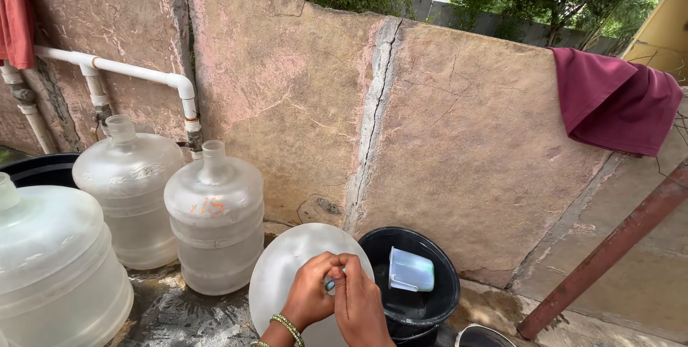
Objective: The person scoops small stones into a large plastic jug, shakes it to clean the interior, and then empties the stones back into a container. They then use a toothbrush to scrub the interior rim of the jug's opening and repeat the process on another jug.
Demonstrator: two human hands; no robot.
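A large clear water jug (283,268) stands right below me, seen from above. My left hand (309,293), with a green bead bracelet on the wrist, and my right hand (358,302) are both closed together over the jug's mouth, gripping a small pale cap (332,282) that barely shows between the fingers. Just right of the jug sits a black bucket (441,261) holding a light blue plastic mug (411,270).
Three more clear jugs stand to the left: (215,218), (127,182), (54,268). A stone slab wall (430,125) runs behind, with a white pipe (136,71) and a maroon cloth (616,100) draped over it. A rusty pipe (609,250) leans at right. The ground is wet.
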